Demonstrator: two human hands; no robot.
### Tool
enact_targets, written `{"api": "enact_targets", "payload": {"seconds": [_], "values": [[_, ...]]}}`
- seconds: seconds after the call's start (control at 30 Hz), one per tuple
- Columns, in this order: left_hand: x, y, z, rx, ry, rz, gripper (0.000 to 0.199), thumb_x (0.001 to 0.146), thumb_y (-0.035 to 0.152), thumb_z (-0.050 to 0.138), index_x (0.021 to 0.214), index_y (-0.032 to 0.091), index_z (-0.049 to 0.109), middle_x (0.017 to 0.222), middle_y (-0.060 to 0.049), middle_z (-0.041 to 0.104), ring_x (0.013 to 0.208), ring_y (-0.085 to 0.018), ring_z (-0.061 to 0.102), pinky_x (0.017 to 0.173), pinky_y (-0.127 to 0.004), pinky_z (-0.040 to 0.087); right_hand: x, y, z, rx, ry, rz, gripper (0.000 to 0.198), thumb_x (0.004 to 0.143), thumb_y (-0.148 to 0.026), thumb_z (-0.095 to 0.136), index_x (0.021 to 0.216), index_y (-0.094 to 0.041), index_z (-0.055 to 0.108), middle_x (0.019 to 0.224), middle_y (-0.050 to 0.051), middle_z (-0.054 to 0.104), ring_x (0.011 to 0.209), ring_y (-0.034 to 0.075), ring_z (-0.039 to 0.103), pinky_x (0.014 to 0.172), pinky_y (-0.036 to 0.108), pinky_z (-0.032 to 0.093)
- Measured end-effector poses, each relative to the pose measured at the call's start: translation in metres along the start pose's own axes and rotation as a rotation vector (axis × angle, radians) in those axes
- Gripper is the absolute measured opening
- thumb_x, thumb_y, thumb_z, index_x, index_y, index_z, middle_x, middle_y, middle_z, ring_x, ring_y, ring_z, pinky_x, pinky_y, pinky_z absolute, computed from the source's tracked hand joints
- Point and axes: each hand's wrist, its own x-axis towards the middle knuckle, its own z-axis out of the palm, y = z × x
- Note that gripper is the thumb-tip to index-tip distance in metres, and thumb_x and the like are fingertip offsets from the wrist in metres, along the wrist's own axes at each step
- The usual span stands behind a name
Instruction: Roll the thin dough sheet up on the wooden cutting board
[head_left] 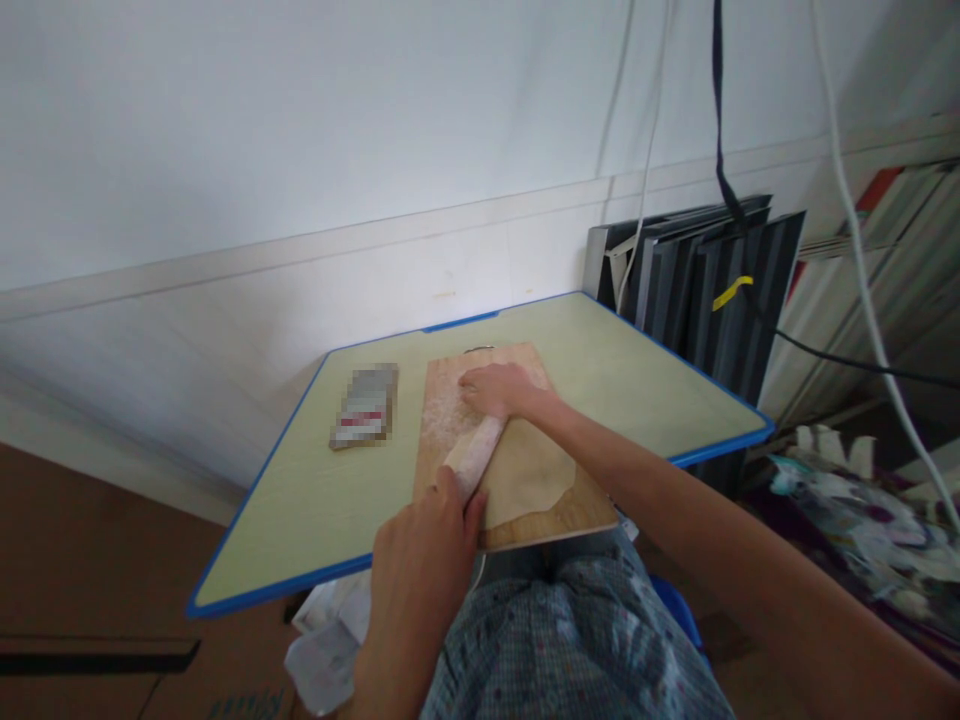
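Note:
A wooden board [435, 400] lies on the table, dusted with flour on its far left part. Across it, slanting, is a pale, floured rolling pin [480, 450]; whether dough is wrapped around it I cannot tell. Closed on the pin's near end is my left hand [431, 530]. My right hand [499, 390] bends over the far end, its fingers curled down and partly hidden. A thin flat sheet of dough [529, 475] spreads over the board's right side, reaching close to the near edge.
The pale yellow table [630, 380] has a blue rim and stands against a white wall. A pixelated flat object [365, 405] lies left of the board. Dark folded panels [675, 270] lean behind the right corner, with cables [720, 150] hanging there. Plastic bags [870, 530] lie at right.

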Motion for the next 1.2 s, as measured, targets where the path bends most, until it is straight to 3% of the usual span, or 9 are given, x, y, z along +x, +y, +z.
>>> {"api": "enact_targets", "payload": {"seconds": [0.83, 1.2], "values": [[-0.006, 0.0, 0.002, 0.036, -0.021, -0.022, 0.02, 0.091, 0.035, 0.03, 0.09, 0.02, 0.044, 0.071, -0.005, 0.064, 0.072, -0.025, 0.065, 0.055, -0.03, 0.042, -0.008, 0.0, 0.003, 0.029, 0.096, 0.091, 0.04, 0.085, -0.032, 0.032, 0.106, -0.023, 0.064, 0.111, 0.007, 0.065, 0.1, 0.026, 0.058, 0.079, 0.036, 0.044], [-0.005, 0.001, 0.003, 0.011, 0.01, -0.026, 0.019, 0.091, 0.035, 0.033, 0.088, 0.02, 0.043, 0.071, -0.005, 0.064, 0.071, -0.024, 0.065, 0.054, -0.03, 0.043, -0.01, 0.004, 0.001, 0.008, 0.049, -0.009, 0.04, 0.087, -0.031, 0.03, 0.109, -0.022, 0.062, 0.119, 0.005, 0.06, 0.108, 0.024, 0.054, 0.085, 0.038, 0.042]]}}
